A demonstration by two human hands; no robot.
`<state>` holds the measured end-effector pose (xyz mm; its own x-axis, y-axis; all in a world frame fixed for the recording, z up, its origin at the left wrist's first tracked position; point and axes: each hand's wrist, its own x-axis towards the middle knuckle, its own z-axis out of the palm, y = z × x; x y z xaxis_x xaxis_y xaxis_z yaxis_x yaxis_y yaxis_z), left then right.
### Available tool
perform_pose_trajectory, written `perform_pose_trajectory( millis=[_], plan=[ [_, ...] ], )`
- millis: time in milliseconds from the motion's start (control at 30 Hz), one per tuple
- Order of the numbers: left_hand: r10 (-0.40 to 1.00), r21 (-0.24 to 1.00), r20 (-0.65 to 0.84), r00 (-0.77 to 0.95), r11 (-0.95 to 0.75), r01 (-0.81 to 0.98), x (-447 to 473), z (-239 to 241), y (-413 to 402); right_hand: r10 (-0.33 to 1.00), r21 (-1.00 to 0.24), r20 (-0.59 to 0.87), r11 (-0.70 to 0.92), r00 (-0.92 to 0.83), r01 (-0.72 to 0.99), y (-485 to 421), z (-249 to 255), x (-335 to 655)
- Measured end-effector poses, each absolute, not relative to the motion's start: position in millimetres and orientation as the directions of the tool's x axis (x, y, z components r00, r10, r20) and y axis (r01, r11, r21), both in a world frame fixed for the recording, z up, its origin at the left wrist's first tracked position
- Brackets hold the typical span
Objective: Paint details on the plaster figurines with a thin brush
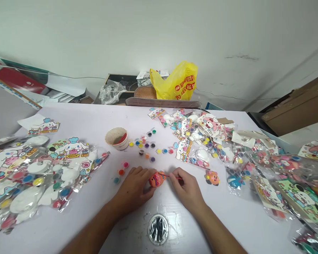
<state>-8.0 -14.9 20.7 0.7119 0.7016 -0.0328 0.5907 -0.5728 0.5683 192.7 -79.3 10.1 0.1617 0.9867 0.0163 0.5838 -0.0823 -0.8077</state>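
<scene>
My left hand (134, 190) is closed around a small orange painted figurine (157, 179), holding it on the white table (90, 116). My right hand (186, 187) pinches a thin red paintbrush (172, 175) whose tip touches the figurine. Several small open paint pots (148, 146) lie scattered just beyond my hands, and a paper cup (117, 138) with reddish water stands to the left of them.
Plastic packs of cartoon painting kits (42, 169) are piled at the left, with more packs (254, 158) at the right. A finished orange figurine (212, 177) and a blue one (234, 180) lie right of my hands. A yellow bag (176, 82) sits behind the table. A round cable hole (158, 229) is near the front edge.
</scene>
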Motion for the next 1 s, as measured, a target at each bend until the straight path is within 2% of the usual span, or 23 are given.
perform_pose_trajectory(
  millis=[400, 833, 1000],
  plan=[
    [0.7, 0.52, 0.054, 0.712, -0.629, 0.578, -9, 16, -17, 0.986, -0.83, 0.034, -0.064, 0.165, 0.554, -77, 8, 197],
    [0.689, 0.487, 0.109, 0.717, -0.665, 0.566, -8, 13, -18, 0.981, -0.809, 0.117, 0.004, 0.154, 0.588, -77, 8, 198],
    [0.688, 0.491, 0.129, 0.715, -0.671, 0.556, -8, 11, -17, 0.962, -0.831, 0.198, 0.064, 0.187, 0.553, -77, 4, 200]
  ],
)
